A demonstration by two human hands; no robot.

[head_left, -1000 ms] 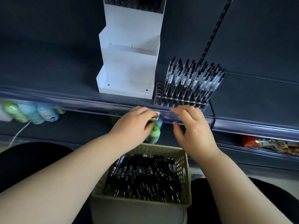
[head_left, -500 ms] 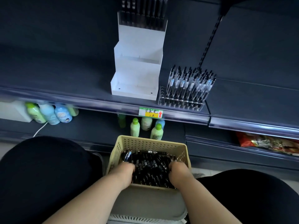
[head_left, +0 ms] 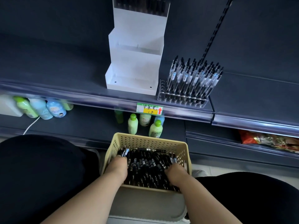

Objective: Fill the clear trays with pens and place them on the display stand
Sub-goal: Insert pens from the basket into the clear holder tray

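A beige perforated basket [head_left: 150, 139] sits between my knees, full of black pens [head_left: 145, 165]. My left hand [head_left: 117, 167] is in its left side and grips a few pens [head_left: 125, 152] that stick out past my knuckles. My right hand [head_left: 175, 172] digs into the right side, its fingers curled round pens; the fingertips are hidden. On the shelf above stands a clear tray [head_left: 182, 100] with several upright pens [head_left: 194, 75] in it. To its left is the white stepped display stand [head_left: 135, 62]; its top tier holds dark pens [head_left: 140, 4], the lower tiers are bare.
A price label [head_left: 149, 108] hangs on the shelf's front rail. Green and blue bottles [head_left: 155, 128] stand on the lower shelf behind the basket, more bottles [head_left: 40, 108] at the left. Snack packets [head_left: 267, 140] lie at the lower right. A white cable [head_left: 30, 125] runs at the left.
Both hands came down from the shelf edge in front of the clear tray into the basket. They now close on pens in the pile.
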